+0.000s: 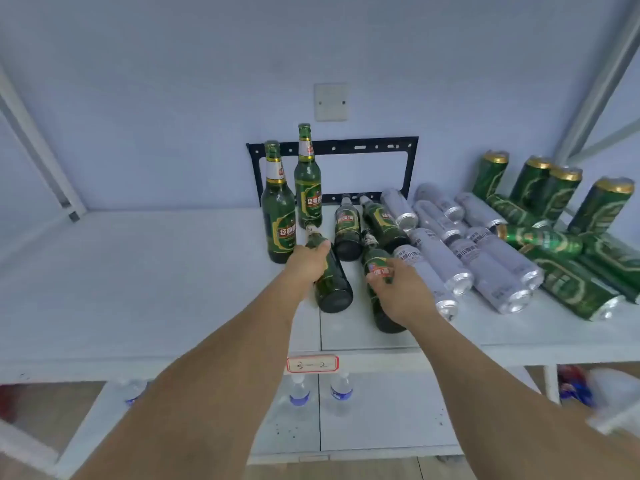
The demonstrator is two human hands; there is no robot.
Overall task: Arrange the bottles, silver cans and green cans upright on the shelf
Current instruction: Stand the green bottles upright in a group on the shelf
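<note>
Six bottles on the shelf (138, 271): two upright at eleven o'clock, four lying. Left hand (306, 263) grasps one lying bottle (330, 278); right hand (398, 289) grasps another bottle (379, 296). Silver and green cans lie at two o'clock.

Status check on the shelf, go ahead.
Left hand grips a lying bottle; right hand grips another lying bottle. Two bottles upright. Silver cans all down, crowding the right.

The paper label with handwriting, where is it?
The paper label is stuck on the shelf's front edge, low centre of the head view, between the forearms.
</note>
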